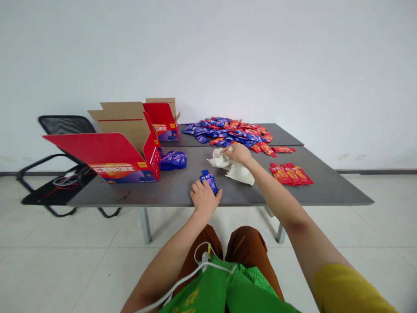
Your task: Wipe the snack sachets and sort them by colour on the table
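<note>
My left hand (204,196) is at the table's front edge, its fingers and thumb closed around the lower part of a blue pouch (208,178) that lies flat with its spout end pointing away from me. To the right and farther forward, my right hand (239,154) pinches a crumpled white cloth (241,172) resting on the tabletop. Some of the cloth is hidden beneath the fingers. Left of the cloth sits a small stack of blue pouches (173,160). A row of red pouches (290,174) lies to the right of my right forearm.
A large heap of blue and red pouches (224,131) covers the back of the dark table (339,191). An open red carton (130,152) stands at the left, with another open carton (164,124) behind it. A black chair (65,126) is beyond the left edge.
</note>
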Action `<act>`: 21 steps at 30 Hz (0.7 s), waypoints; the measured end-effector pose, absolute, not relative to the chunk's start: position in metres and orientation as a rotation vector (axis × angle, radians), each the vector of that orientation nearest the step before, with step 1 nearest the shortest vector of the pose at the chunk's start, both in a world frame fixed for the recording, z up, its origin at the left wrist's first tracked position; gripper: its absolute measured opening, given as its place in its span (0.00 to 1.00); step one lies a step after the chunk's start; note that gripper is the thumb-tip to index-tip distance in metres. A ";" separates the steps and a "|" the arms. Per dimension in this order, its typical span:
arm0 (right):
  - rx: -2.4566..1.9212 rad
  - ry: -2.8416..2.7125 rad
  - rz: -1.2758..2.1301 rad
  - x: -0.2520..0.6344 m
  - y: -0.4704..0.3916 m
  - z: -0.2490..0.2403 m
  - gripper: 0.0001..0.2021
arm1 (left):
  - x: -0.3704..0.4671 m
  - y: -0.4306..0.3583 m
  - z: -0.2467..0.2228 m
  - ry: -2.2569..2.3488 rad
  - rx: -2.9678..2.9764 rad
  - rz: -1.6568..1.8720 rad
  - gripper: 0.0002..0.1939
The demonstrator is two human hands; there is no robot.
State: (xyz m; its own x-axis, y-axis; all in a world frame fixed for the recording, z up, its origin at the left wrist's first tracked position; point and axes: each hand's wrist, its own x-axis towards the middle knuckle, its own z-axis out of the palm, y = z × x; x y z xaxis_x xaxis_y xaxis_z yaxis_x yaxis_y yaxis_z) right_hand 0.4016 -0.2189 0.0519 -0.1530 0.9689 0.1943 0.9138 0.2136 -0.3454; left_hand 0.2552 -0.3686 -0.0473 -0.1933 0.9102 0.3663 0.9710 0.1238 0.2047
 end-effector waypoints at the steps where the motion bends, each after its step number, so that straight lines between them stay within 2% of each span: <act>1: -1.693 -2.106 0.180 0.412 -0.227 0.059 0.15 | 0.255 -0.365 -0.047 -2.258 -1.886 -0.601 0.30; 5: -1.474 -2.021 0.228 0.453 -0.263 0.081 0.16 | 0.244 -0.348 -0.043 -2.370 -1.907 -0.638 0.20; 9: -1.289 -1.873 0.535 0.488 -0.292 0.090 0.23 | 0.218 -0.334 -0.040 -2.575 -2.066 -0.675 0.12; 11: -1.210 -1.736 0.786 0.496 -0.300 0.091 0.20 | 0.209 -0.330 -0.042 -2.630 -2.166 -0.768 0.08; 15: -1.025 -1.498 1.134 0.479 -0.303 0.082 0.06 | 0.202 -0.323 -0.052 -2.809 -2.239 -1.258 0.09; 18: -0.952 -1.428 1.238 0.444 -0.298 0.059 0.06 | 0.197 -0.318 -0.062 -2.857 -2.183 -1.597 0.13; 21: -0.957 -1.381 1.185 0.408 -0.291 0.029 0.06 | 0.188 -0.314 -0.070 -2.667 -2.234 -1.633 0.15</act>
State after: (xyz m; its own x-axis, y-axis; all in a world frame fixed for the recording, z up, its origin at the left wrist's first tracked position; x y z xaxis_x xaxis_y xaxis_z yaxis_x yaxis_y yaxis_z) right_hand 0.4075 -0.2906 0.0285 -0.1487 0.9683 0.2007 -0.0520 0.1950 -0.9794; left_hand 0.1878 -0.3145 -0.0705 -0.1680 0.9857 -0.0120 0.4375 0.0855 0.8951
